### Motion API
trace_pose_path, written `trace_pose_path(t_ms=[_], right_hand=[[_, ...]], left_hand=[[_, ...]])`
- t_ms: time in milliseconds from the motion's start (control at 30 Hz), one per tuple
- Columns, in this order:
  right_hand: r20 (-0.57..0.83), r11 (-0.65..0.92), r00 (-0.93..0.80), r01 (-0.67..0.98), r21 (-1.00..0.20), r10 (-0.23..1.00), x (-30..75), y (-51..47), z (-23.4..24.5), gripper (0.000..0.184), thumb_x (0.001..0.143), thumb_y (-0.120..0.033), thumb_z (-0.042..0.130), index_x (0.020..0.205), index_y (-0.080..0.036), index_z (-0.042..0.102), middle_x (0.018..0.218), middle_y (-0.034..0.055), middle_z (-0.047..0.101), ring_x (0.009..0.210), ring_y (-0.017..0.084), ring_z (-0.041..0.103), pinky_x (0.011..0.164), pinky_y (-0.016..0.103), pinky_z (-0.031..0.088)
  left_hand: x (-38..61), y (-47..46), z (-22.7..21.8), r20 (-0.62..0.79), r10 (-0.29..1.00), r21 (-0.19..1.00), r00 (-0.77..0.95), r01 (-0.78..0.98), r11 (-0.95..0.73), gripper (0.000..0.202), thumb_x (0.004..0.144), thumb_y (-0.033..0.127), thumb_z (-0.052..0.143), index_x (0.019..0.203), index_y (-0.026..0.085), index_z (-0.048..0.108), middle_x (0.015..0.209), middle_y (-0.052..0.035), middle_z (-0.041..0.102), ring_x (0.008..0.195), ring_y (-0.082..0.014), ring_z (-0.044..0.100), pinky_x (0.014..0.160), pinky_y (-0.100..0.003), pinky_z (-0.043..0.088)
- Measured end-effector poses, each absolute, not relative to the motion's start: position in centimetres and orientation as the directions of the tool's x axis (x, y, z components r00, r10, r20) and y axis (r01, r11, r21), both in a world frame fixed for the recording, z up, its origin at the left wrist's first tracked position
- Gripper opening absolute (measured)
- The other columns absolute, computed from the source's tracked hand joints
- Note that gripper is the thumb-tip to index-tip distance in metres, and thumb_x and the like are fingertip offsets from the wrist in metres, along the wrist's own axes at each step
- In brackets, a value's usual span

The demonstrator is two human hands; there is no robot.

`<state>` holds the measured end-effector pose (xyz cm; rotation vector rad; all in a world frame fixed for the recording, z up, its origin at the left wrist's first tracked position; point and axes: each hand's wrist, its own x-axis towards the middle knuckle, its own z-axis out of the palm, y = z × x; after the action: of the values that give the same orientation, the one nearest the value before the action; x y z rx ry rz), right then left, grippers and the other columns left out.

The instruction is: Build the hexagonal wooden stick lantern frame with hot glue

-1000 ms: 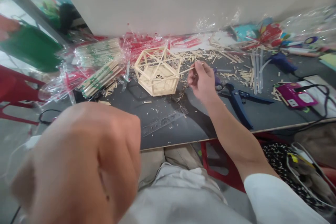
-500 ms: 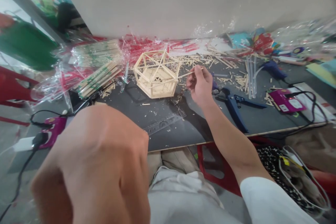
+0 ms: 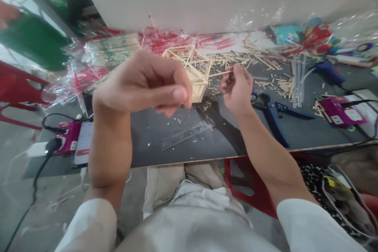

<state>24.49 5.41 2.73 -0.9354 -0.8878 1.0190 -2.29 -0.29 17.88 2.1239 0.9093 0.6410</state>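
My right hand [image 3: 238, 86] pinches a thin wooden stick [image 3: 217, 74] between thumb and fingers. The stick points left, and its far end meets or overlaps the near right side of a polygonal wooden-stick frame [image 3: 199, 93]; I cannot tell if they touch. The frame stands on the dark table, its left part hidden behind my left hand [image 3: 147, 82]. That hand is raised nearer the camera, fingers curled and thumb drawn in against them. Whatever it may hold is hidden. Below the frame lies a clear plastic ruler [image 3: 187, 134].
Blue-handled cutters [image 3: 274, 116] lie right of my right hand, by clear glue sticks [image 3: 299, 80] and a blue glue gun [image 3: 329, 71]. Purple power sockets [image 3: 342, 111] sit at the right; a phone [image 3: 84, 141] lies left. Wrapped stick bundles [image 3: 112, 49] and cut stick pieces litter the back.
My left hand has moved away from the camera, forward and up over the table, now covering part of the frame. The view has shifted slightly; my right hand still holds the stick at the frame.
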Motion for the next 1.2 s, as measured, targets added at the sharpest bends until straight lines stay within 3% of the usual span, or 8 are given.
trace_pose_path(t_ms=[67, 167, 367, 633, 833, 1033, 1133, 1200], right_hand=[[0.161, 0.238, 0.277, -0.271, -0.933, 0.947, 24.6, 5.5, 2.6, 0.050, 0.081, -0.075, 0.071, 0.079, -0.028, 0.056, 0.063, -0.0053, 0.050, 0.048, 0.009, 0.046, 0.043, 0.027, 0.029], [0.138, 0.217, 0.286, -0.269, -0.938, 0.948, 24.6, 5.6, 2.5, 0.050, 0.083, -0.075, 0.069, 0.080, -0.028, 0.054, 0.063, -0.0058, 0.051, 0.049, 0.009, 0.046, 0.043, 0.027, 0.029], [0.129, 0.216, 0.306, -0.268, -0.939, 0.943, 24.6, 5.7, 2.4, 0.053, 0.083, -0.078, 0.067, 0.080, -0.028, 0.053, 0.062, -0.0062, 0.050, 0.049, 0.008, 0.044, 0.043, 0.027, 0.027], [0.212, 0.292, 0.294, -0.261, -0.920, 0.932, 24.8, 5.7, 2.5, 0.047, 0.084, -0.073, 0.071, 0.079, -0.030, 0.055, 0.067, -0.0037, 0.054, 0.050, 0.011, 0.044, 0.042, 0.029, 0.027], [0.268, 0.307, 0.161, -0.317, -0.897, 0.950, 23.6, 4.3, 3.8, 0.044, 0.074, -0.069, 0.084, 0.083, -0.029, 0.067, 0.069, -0.0035, 0.061, 0.052, 0.010, 0.049, 0.043, 0.027, 0.034], [0.241, 0.322, 0.234, -0.423, -0.847, 0.942, 24.0, 4.9, 3.6, 0.042, 0.075, -0.065, 0.086, 0.080, -0.030, 0.065, 0.085, -0.0028, 0.071, 0.069, 0.012, 0.061, 0.056, 0.026, 0.050], [0.339, 0.415, 0.257, -0.352, -0.839, 0.905, 24.6, 5.1, 3.7, 0.039, 0.082, -0.067, 0.079, 0.083, -0.031, 0.067, 0.073, -0.0040, 0.063, 0.065, 0.011, 0.060, 0.064, 0.027, 0.053], [0.451, 0.504, 0.270, -0.180, -0.844, 0.851, 24.9, 4.6, 3.9, 0.039, 0.090, -0.071, 0.068, 0.088, -0.032, 0.070, 0.063, -0.0048, 0.051, 0.057, 0.013, 0.052, 0.063, 0.030, 0.052]], left_hand=[[-2.1, 0.6, 17.6, 0.248, 0.802, 0.752, 0.544, 0.414, -0.513, 0.034, 0.088, 0.058, 0.070, 0.084, 0.025, 0.076, 0.063, -0.0016, 0.066, 0.049, -0.0141, 0.058, 0.048, -0.033, 0.047], [-1.5, 2.3, 16.6, 0.362, 0.844, 0.707, 0.395, 0.474, -0.525, 0.021, 0.086, 0.049, 0.076, 0.077, 0.031, 0.075, 0.073, -0.0053, 0.070, 0.061, -0.0206, 0.061, 0.057, -0.040, 0.050], [-1.7, 4.5, 14.1, 0.193, 0.875, 0.651, 0.444, 0.610, -0.452, 0.018, 0.085, 0.037, 0.075, 0.088, 0.020, 0.079, 0.077, -0.0058, 0.071, 0.078, -0.0208, 0.067, 0.077, -0.036, 0.053], [-1.6, 5.0, 13.6, 0.149, 0.863, 0.531, 0.482, 0.697, -0.481, 0.016, 0.087, 0.033, 0.073, 0.085, 0.018, 0.079, 0.084, -0.0053, 0.075, 0.078, -0.0181, 0.066, 0.080, -0.033, 0.050], [0.0, 4.0, 14.1, 0.245, 0.856, 0.586, 0.455, 0.634, -0.505, 0.022, 0.091, 0.036, 0.071, 0.079, 0.019, 0.077, 0.079, -0.0043, 0.073, 0.077, -0.0177, 0.065, 0.075, -0.031, 0.049], [-0.1, 4.0, 13.9, 0.291, 0.853, 0.760, 0.432, 0.437, -0.481, 0.031, 0.101, 0.036, 0.061, 0.081, 0.017, 0.075, 0.071, -0.0052, 0.070, 0.053, -0.0113, 0.054, 0.054, -0.029, 0.041], [-0.9, 4.2, 14.3, 0.325, 0.875, 0.799, 0.359, 0.391, -0.457, 0.029, 0.101, 0.032, 0.060, 0.081, 0.018, 0.074, 0.076, -0.0060, 0.073, 0.054, -0.0110, 0.054, 0.057, -0.030, 0.045], [-1.5, 4.2, 14.6, 0.303, 0.882, 0.791, 0.361, 0.421, -0.444, 0.022, 0.098, 0.032, 0.064, 0.086, 0.020, 0.077, 0.078, -0.0061, 0.075, 0.055, -0.0123, 0.055, 0.059, -0.032, 0.047]])
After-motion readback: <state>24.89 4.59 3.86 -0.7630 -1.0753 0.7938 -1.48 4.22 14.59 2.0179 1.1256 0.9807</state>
